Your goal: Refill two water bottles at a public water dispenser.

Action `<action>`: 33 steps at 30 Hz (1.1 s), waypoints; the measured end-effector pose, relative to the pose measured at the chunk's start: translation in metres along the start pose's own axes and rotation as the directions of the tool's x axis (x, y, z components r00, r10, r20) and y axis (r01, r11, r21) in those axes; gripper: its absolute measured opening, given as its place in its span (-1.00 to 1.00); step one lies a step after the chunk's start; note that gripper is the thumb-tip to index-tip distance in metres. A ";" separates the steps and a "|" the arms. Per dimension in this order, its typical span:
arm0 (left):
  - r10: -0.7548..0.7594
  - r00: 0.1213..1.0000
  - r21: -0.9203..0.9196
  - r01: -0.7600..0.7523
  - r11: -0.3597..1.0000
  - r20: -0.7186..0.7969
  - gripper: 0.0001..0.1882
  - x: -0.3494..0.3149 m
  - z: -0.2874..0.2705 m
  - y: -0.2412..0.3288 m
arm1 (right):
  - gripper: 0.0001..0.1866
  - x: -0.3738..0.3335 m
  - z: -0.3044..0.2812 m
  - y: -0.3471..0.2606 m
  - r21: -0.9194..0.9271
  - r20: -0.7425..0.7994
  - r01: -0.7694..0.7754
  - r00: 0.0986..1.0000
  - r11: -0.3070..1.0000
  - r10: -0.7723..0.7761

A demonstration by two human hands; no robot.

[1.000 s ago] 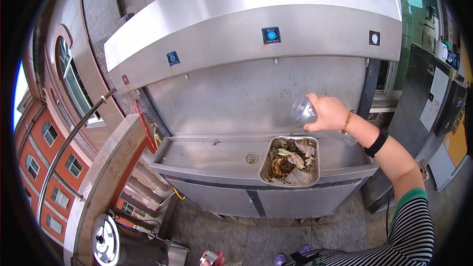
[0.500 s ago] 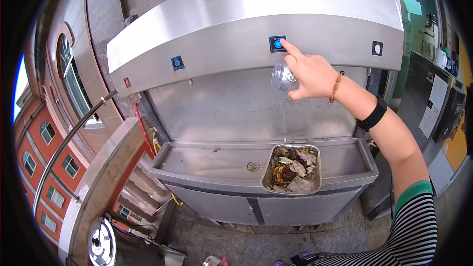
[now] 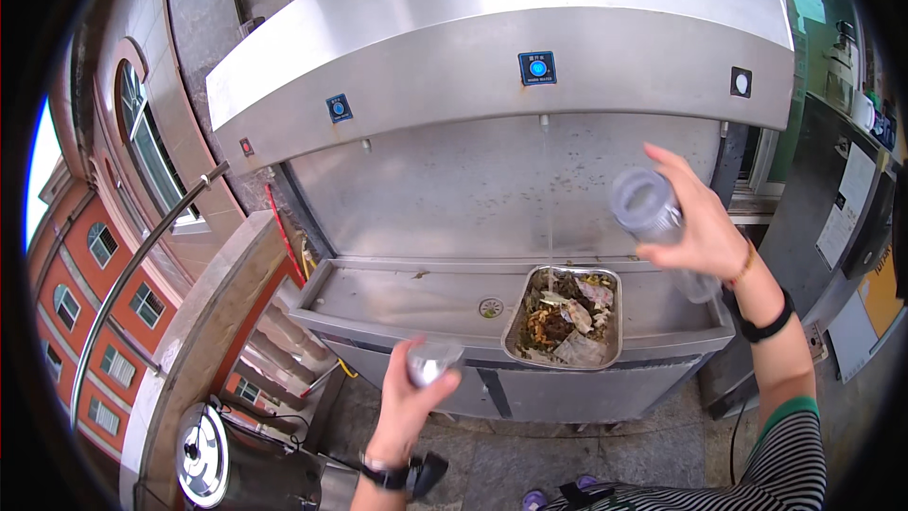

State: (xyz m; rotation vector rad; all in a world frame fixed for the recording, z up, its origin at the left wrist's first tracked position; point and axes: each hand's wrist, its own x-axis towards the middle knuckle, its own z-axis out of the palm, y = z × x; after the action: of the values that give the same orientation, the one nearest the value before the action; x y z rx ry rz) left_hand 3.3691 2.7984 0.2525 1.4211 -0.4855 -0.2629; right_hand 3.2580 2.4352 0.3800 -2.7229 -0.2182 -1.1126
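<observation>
My right hand (image 3: 705, 227) grips a clear plastic bottle (image 3: 645, 201) around its side, its round mouth end turned up toward me. It is held right of the middle spout (image 3: 544, 120), away from the thin water stream. My left hand (image 3: 402, 407) is raised in front of the trough, pinching a small silvery lid (image 3: 435, 361) that is blurred by motion. Below the spout, a foil tray (image 3: 512, 345) filled with wet food scraps sits on the trough's front edge, and the stream runs down to it.
The steel water dispenser (image 3: 407, 57) carries a middle blue button (image 3: 538, 68), a left blue button (image 3: 339, 108) and a drain (image 3: 490, 308) in its trough. To the left are a stone balustrade (image 3: 203, 322), a metal rail (image 3: 123, 284) and a lidded steel pot (image 3: 201, 454).
My right hand has left the middle blue button and drawn the bottle right, out from under the spout. My left hand has risen into view with the lid. Water still flows.
</observation>
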 end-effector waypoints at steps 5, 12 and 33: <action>0.045 0.995 0.207 -0.063 0.976 0.092 -0.26 0.133 0.072 0.008 | -0.12 -0.091 -0.036 0.022 0.067 -0.063 -0.192 0.979 0.979 0.196; 0.017 0.998 0.214 -0.029 0.976 0.057 -0.32 0.234 0.134 -0.021 | -0.12 -0.208 -0.078 0.031 0.096 -0.141 -0.536 0.827 0.839 0.544; -0.161 0.936 0.200 0.101 0.975 0.314 -0.22 0.258 0.143 -0.016 | -0.11 -0.245 -0.071 0.032 0.285 -0.122 -0.632 0.722 0.721 0.681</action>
State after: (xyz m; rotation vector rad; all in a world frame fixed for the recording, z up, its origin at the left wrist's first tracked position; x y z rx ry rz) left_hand 3.5292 2.5528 0.2896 1.5986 -0.7021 -0.5837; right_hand 3.0436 2.3717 0.2532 -2.1432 0.5956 -1.0555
